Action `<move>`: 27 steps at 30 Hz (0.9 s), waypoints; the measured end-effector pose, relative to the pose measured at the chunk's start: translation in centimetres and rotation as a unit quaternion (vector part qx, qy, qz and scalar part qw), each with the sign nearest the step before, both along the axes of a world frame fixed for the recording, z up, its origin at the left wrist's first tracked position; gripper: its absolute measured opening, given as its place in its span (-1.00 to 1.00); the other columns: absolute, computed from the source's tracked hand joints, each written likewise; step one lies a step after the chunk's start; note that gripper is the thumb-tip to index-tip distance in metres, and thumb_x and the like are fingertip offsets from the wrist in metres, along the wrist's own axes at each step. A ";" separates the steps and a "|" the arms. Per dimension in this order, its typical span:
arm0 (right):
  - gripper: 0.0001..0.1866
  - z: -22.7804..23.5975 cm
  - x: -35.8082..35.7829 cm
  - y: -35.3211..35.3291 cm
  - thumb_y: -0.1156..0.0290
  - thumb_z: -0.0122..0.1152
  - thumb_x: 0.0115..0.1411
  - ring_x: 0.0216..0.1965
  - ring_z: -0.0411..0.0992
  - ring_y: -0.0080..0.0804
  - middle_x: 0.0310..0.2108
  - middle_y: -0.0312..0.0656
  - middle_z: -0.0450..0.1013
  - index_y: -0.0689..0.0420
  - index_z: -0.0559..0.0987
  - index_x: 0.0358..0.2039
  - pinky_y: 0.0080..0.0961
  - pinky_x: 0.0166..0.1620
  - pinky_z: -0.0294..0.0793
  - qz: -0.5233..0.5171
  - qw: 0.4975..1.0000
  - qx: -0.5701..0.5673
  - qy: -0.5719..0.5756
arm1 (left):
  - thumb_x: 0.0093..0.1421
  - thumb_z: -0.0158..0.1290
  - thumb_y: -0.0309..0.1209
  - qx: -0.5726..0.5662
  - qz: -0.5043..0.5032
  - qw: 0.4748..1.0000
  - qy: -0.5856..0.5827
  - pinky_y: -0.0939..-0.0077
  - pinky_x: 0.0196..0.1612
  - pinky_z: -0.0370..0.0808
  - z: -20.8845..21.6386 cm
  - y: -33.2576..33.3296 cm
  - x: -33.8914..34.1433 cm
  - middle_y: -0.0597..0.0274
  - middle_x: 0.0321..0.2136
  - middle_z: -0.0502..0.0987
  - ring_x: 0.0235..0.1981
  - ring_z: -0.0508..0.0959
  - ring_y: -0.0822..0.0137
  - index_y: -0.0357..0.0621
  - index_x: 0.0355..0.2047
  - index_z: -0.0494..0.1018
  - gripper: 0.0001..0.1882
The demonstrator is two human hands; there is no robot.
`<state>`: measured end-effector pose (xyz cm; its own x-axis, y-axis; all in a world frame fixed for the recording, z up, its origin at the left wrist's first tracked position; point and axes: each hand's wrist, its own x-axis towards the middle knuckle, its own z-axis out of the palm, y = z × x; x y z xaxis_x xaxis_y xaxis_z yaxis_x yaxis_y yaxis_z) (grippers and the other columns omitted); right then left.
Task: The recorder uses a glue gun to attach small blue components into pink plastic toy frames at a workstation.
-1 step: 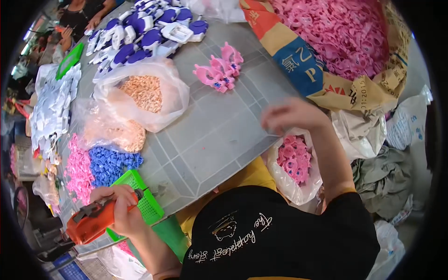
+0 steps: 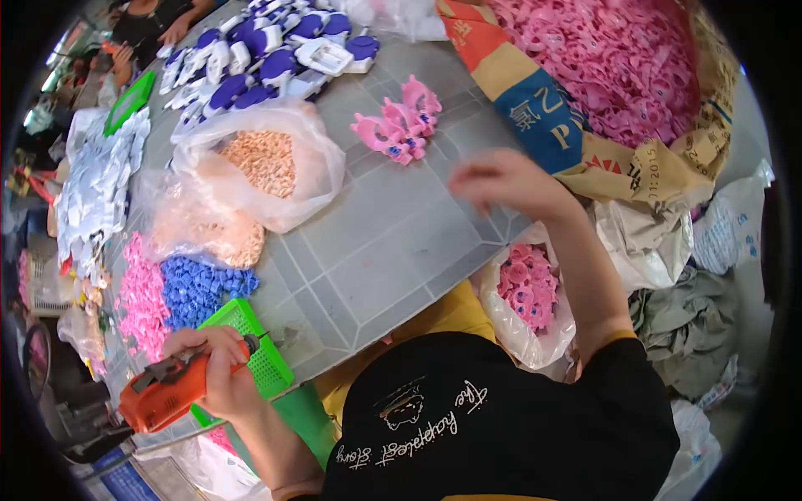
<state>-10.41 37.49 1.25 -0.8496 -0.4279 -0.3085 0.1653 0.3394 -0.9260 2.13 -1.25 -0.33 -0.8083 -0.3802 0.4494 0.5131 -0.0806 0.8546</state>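
My left hand (image 2: 224, 380) is wrapped round an orange and black power screwdriver (image 2: 171, 392), its bit pointing to the right over a green basket (image 2: 271, 365). My right hand (image 2: 501, 185) is raised over the right part of the table, slightly blurred. Its fingers are loosely bent and apart, with nothing visible in them. Beyond it, a small cluster of pink plastic pieces (image 2: 401, 125) with blue details stands on the grey table (image 2: 376, 259). Below my right forearm, an open white bag (image 2: 547, 346) holds similar pink pieces (image 2: 528, 288) at the table's edge.
A large printed sack (image 2: 535, 100) of pink parts stands at the far right. Small peach pieces (image 2: 263, 163) fill a clear bag (image 2: 313, 188) on the left, near blue (image 2: 200, 292) and pink (image 2: 142, 292) piles. White-and-purple parts (image 2: 276, 67) lie farther back. Another person (image 2: 150, 25) is at the far left.
My right hand has moved left and slightly farther over the table, away from the white bag. My left hand keeps its hold on the screwdriver. The view has shifted slightly.
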 end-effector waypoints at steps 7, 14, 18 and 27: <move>-0.57 -3.6 -10.4 -9.6 0.18 0.20 0.14 -0.18 0.51 -0.02 -0.20 -0.01 0.54 0.10 0.49 -0.02 -0.12 -0.13 0.47 -0.019 0.766 0.439 0.470 | -0.05 0.03 -0.60 -0.012 0.026 1.000 -0.007 0.39 -0.42 0.40 1.2 -1.1 0.7 0.13 -0.57 0.39 -0.57 0.41 0.31 -0.32 -0.13 0.25 -0.59; -0.72 -4.7 -10.9 -10.2 0.38 0.17 0.13 -0.20 0.49 -0.01 -0.20 0.01 0.50 0.17 0.50 -0.14 -0.20 -0.16 0.46 0.003 0.743 0.468 0.478 | -0.01 -0.01 -0.61 -0.095 0.089 0.989 -0.066 0.36 -0.34 0.42 0.3 -4.8 1.6 0.17 -0.62 0.38 -0.61 0.40 0.34 -0.31 -0.17 0.30 -0.66; -0.77 -5.5 -8.6 -9.1 0.37 0.18 0.18 -0.36 0.47 -0.25 -0.36 -0.12 0.48 0.18 0.50 -0.18 -0.39 -0.27 0.43 -0.022 0.816 0.323 0.478 | -0.05 0.06 -0.77 -0.049 0.113 0.988 -0.095 0.66 -0.52 0.37 -0.7 -6.0 1.4 0.26 -0.58 0.44 -0.61 0.43 0.51 -0.27 -0.28 0.39 -0.70; -0.80 -6.3 0.4 -18.9 0.34 0.07 0.30 -0.51 0.33 -0.70 -0.45 -0.37 0.39 0.14 0.44 -0.13 -0.69 -0.52 0.33 0.086 0.995 -0.012 0.048 | -0.04 -0.01 -0.74 -0.045 0.120 0.989 -0.078 0.51 -0.46 0.39 -1.8 -6.8 1.3 0.22 -0.62 0.40 -0.63 0.40 0.44 -0.27 -0.26 0.34 -0.71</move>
